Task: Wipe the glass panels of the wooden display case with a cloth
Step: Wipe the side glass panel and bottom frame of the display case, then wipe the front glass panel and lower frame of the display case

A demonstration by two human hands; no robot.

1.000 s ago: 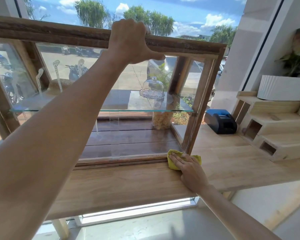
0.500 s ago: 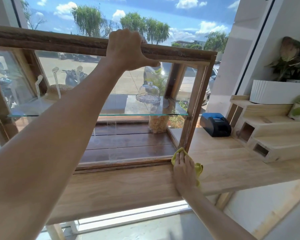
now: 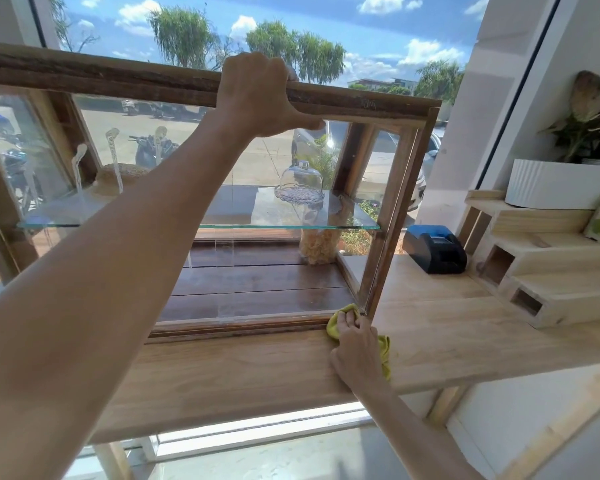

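The wooden display case (image 3: 392,216) stands on a light wooden counter (image 3: 243,372) in front of a window. My left hand (image 3: 260,95) grips the case's raised top rail (image 3: 101,76), which holds the front lid up. My right hand (image 3: 355,348) presses a yellow-green cloth (image 3: 383,351) against the case's lower right front corner, where the bottom rail meets the corner post. Most of the cloth is hidden under my fingers. A glass shelf (image 3: 274,216) inside carries a glass dome (image 3: 300,183).
A jar of pale snacks (image 3: 317,249) stands on the case's dark floor. A black and blue receipt printer (image 3: 433,249) sits on the counter to the right. Pale wooden steps (image 3: 548,271) with a white planter (image 3: 555,183) fill the far right.
My right hand has slid the cloth from the counter in front of the case up onto its lower right corner. My left hand stays on the top rail.
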